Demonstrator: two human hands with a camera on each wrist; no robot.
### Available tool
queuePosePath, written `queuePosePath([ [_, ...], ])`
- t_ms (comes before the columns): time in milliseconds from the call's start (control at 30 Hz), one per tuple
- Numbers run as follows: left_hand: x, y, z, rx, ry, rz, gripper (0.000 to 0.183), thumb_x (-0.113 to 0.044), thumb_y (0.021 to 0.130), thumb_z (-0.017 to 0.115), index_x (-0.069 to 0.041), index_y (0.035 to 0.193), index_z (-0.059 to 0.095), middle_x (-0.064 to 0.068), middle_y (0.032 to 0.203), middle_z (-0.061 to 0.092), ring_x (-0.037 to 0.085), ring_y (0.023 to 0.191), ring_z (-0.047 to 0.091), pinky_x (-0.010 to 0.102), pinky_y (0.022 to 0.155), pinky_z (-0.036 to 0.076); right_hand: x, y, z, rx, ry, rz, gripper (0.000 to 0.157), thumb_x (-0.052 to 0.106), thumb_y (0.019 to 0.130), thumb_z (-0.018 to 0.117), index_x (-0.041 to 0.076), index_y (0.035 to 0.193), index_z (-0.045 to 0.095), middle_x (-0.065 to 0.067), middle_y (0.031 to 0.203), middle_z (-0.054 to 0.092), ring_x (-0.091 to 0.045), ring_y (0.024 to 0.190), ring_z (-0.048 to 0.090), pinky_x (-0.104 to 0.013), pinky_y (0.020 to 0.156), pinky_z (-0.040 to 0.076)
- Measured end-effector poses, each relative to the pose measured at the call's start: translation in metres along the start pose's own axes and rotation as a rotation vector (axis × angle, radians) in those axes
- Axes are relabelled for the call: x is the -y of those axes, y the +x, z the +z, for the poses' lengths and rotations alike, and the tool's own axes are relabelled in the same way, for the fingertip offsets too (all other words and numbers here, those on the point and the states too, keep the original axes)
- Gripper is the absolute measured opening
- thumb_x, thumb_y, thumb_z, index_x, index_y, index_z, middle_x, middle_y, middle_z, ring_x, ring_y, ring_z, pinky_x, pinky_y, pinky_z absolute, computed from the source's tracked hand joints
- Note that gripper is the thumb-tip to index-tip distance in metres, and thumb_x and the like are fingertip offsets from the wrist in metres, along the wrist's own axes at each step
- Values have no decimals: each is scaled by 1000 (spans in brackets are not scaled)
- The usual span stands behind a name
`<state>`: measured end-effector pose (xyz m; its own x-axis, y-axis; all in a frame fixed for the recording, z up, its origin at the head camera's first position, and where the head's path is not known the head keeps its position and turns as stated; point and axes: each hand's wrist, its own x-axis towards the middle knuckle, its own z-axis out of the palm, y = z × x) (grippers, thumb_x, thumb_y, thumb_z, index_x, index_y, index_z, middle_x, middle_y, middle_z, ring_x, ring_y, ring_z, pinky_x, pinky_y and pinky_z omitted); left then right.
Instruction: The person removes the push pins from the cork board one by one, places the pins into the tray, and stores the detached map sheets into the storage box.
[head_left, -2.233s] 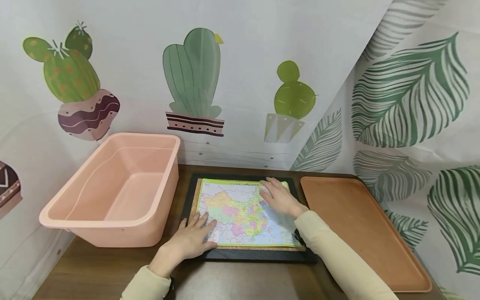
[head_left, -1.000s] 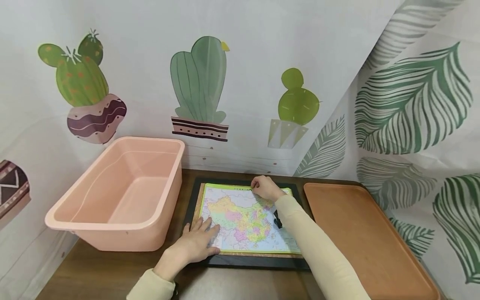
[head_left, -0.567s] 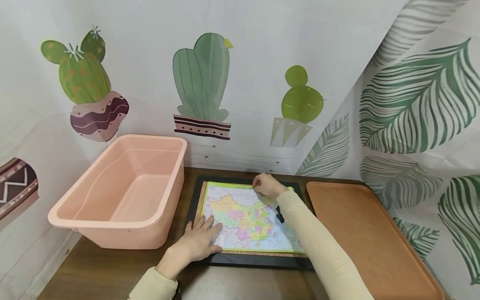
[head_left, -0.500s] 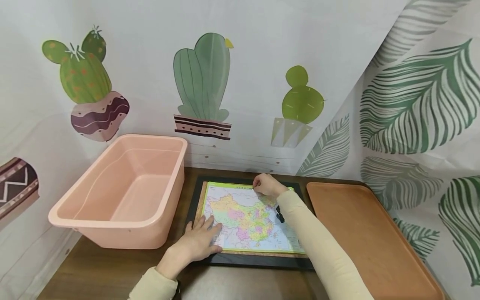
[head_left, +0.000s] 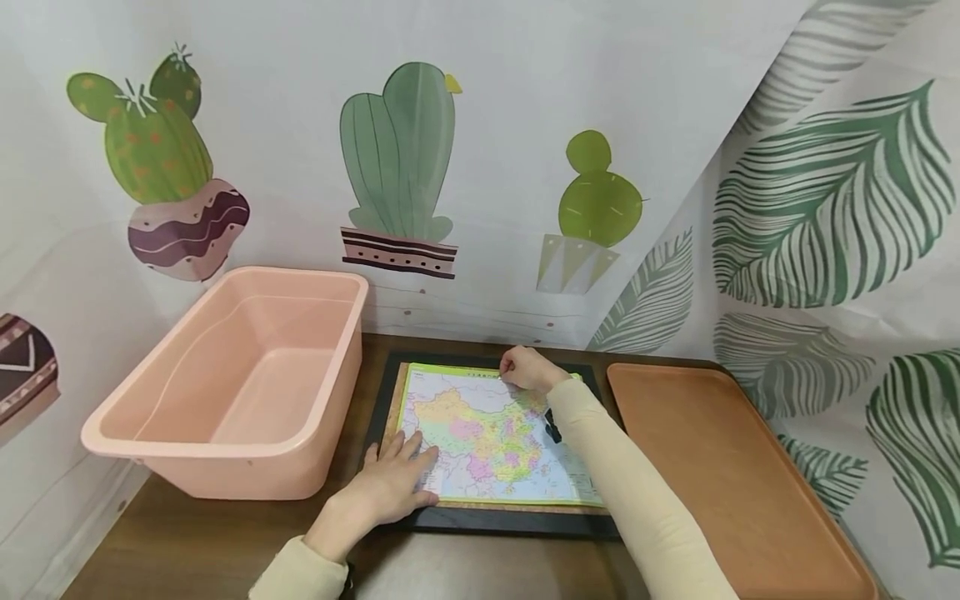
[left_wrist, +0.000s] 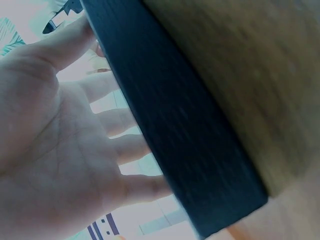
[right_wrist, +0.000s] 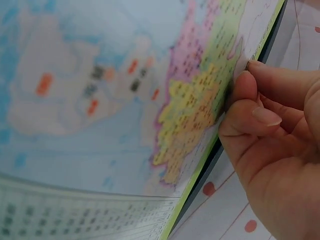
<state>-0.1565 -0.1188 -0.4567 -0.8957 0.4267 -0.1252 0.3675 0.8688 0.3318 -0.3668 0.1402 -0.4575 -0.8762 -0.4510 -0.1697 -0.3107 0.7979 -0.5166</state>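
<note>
A printed colour map (head_left: 480, 442) with a yellow-green border lies flat on a cork board (head_left: 525, 507) with a black frame (head_left: 517, 524). My left hand (head_left: 393, 483) rests with spread fingers over the lower left corner of map and frame. In the left wrist view the left hand's palm (left_wrist: 55, 130) shows, its fingers passing behind the black frame (left_wrist: 165, 105). My right hand (head_left: 527, 369) pinches a small dark thing at the map's top edge, mostly hidden by the fingers. Close up, the right hand's curled fingers and thumb (right_wrist: 272, 120) meet right at the map (right_wrist: 200, 115).
A pink plastic basin (head_left: 318, 417) stands on the table left of the board. To the right lies an orange-brown tray (head_left: 705, 450). Behind hangs a cloth (head_left: 495, 167) printed with cacti and leaves. The brown table (head_left: 217, 542) shows in front.
My right hand lay with straight fingers on the map's upper right; it has moved left to the top edge and curled into a pinch. My left hand has stayed put.
</note>
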Motion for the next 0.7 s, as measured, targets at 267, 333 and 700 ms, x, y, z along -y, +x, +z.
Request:
queuePosePath([
  [267, -3, -1, -2, 3, 4, -14, 65, -43, 89, 69, -9, 141, 52, 23, 151, 35, 47, 140, 24, 73, 102, 19, -3, -1, -2, 36, 61, -5, 6, 7, 96, 59, 6, 93, 65, -5, 82, 62, -17, 68, 56, -30, 61, 48],
  [333, -3, -1, -3, 5, 3, -16, 65, -43, 89, 69, -9, 141, 51, 23, 151, 35, 46, 141, 24, 73, 102, 19, -5, -1, -2, 41, 73, -7, 6, 7, 96, 59, 6, 93, 64, -5, 82, 62, -17, 68, 56, -30, 61, 48],
  [700, -2, 0, 0, 13, -6, -12, 63, -41, 90, 68, -8, 141, 51, 25, 151, 34, 47, 141, 22, 73, 102, 18, -10, 3, -2, 51, 71, -36, 8, 10, 97, 58, 8, 92, 63, -4, 83, 62, -16, 67, 56, -30, 62, 48],
])
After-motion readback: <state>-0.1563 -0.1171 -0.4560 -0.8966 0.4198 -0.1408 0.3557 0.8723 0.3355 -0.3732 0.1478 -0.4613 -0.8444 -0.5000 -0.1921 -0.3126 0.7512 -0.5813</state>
